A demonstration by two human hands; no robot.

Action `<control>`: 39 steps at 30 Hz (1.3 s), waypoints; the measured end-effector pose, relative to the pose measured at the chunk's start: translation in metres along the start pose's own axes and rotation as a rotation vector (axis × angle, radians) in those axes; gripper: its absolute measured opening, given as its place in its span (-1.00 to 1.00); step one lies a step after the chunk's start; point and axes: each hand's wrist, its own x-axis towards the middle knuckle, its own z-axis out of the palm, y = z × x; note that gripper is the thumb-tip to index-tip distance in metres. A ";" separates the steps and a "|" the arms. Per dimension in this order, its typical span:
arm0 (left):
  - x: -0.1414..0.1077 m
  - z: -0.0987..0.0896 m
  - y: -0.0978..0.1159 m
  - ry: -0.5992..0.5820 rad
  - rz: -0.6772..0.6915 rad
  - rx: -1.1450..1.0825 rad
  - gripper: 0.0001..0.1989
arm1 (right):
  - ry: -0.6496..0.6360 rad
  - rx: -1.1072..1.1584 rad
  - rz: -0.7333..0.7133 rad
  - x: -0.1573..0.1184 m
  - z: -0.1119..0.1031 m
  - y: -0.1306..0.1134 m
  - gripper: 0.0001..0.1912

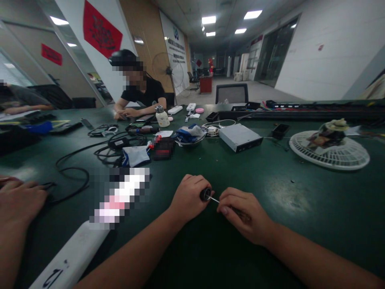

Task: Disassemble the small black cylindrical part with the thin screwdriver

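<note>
As the left hand (189, 199) closes firmly around a stubby black cylindrical tool handle (205, 194), the right hand (245, 216) sits just beside it, thumb and fingers pinched on the far end of a thin bright steel shaft (213, 199). Both hands are working low over a glossy, scuffed dark green workbench (300, 224). The shaft runs from the handle's end into those right fingers, and its tip is hidden there; a slim dark shape just shows beyond them, too blurred to name. Good form here would be a handle seated deep in the palm, wrists steady, and pressure kept straight along the shaft, because steel that fine can bend or skid. Farther up the bench lie a loose coil of black rubber-sheathed cable (72, 180), a flat brushed-silver metal box (240, 137), and a round white ribbed plastic fan grille (329, 151), its moulded spokes fanning outward. Off to the left, another person's hand (18, 200) rests on the bench by the cable, while across the way a person in a black T-shirt (144, 94) leans over the surface, both forearms down.
</note>
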 end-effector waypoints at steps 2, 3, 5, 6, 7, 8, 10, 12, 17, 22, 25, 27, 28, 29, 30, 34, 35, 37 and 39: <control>0.000 0.000 0.000 -0.004 0.001 0.000 -0.94 | -0.025 -0.015 -0.004 0.000 0.000 0.000 -0.79; 0.000 0.000 0.000 -0.003 0.000 0.000 -0.94 | -0.013 -0.033 -0.001 0.000 0.000 0.000 -0.77; 0.000 0.000 0.000 -0.001 -0.003 0.001 -0.94 | 0.052 -0.064 0.012 0.000 0.000 0.001 -0.74; 0.000 0.000 0.000 0.000 -0.005 0.001 -0.94 | 0.081 -0.068 0.018 0.000 0.000 0.000 -0.74; 0.000 0.000 0.000 0.000 -0.005 0.001 -0.95 | 0.096 -0.060 0.020 0.001 0.000 0.000 -0.75; 0.000 0.000 0.001 -0.001 -0.005 0.001 -0.95 | 0.089 -0.044 0.015 0.001 0.000 0.000 -0.77; 0.001 -0.001 0.001 -0.005 -0.001 0.000 -0.95 | 0.030 -0.008 -0.012 0.002 -0.001 0.000 -0.80; 0.001 -0.001 0.001 -0.005 0.005 0.003 -0.94 | -0.026 0.007 -0.035 0.001 -0.001 0.000 -0.80; 0.000 0.000 0.001 -0.001 -0.001 0.009 -0.92 | 0.071 -0.045 0.028 0.000 0.000 0.001 -0.75; 0.000 -0.001 0.001 -0.014 -0.003 0.007 -0.93 | -0.005 0.016 -0.001 0.001 0.000 0.001 -0.83; 0.000 -0.001 0.001 -0.016 -0.002 0.005 -0.92 | -0.038 0.003 -0.009 0.000 0.000 0.001 -0.81; 0.000 -0.002 0.001 -0.016 -0.001 0.008 -0.91 | 0.015 -0.026 0.015 -0.001 0.000 0.001 -0.77; 0.000 -0.001 0.001 -0.016 -0.002 0.009 -0.91 | 0.048 -0.036 0.029 -0.001 0.000 0.002 -0.76; 0.000 -0.001 0.001 -0.017 -0.003 0.011 -0.92 | 0.073 -0.036 0.039 -0.001 0.000 0.002 -0.76; 0.000 -0.001 0.001 -0.018 -0.003 0.012 -0.92 | 0.082 -0.025 0.042 -0.001 0.000 0.002 -0.78; 0.000 0.000 0.000 -0.017 -0.001 0.010 -0.91 | -0.010 0.036 0.007 0.000 0.000 0.002 -0.83; 0.000 0.000 0.000 -0.017 0.002 0.009 -0.91 | -0.026 0.031 -0.001 0.000 0.001 0.002 -0.83; 0.000 0.000 -0.001 -0.016 0.006 0.006 -0.91 | -0.006 -0.001 0.002 -0.001 0.001 0.002 -0.79; 0.000 0.000 -0.001 -0.014 0.002 0.004 -0.90 | 0.056 -0.032 0.026 -0.002 0.002 0.002 -0.77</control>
